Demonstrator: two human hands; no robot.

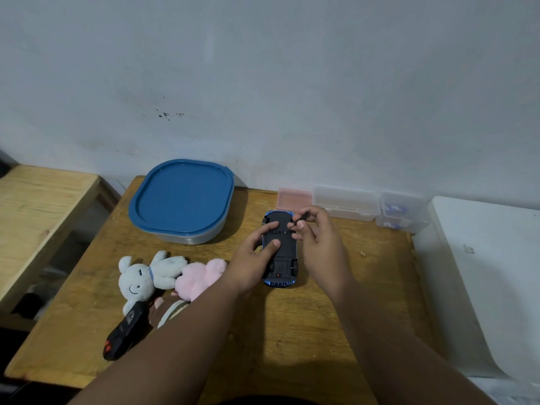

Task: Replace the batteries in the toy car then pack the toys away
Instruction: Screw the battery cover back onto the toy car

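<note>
– While the left hand (257, 258) grips that blue toy car (280, 249), where's it actually sitting?
– Belly-up on the wooden surface (292, 331), pretty much centre frame, black underside showing. The thumb presses on top and the fingers wrap its left side.
– And the right hand (314, 232)?
– It's pinching a thin dark screwdriver (298, 220), tip down on the underside. Left of the car there's a white plush toy (146, 276) and a pink plush toy (201, 276), with a black remote control (125, 331) at lower left. The blue-lidded plastic container (181, 197) is up and left of the car, and clear plastic boxes (346, 201) line the wall to the right.
</note>
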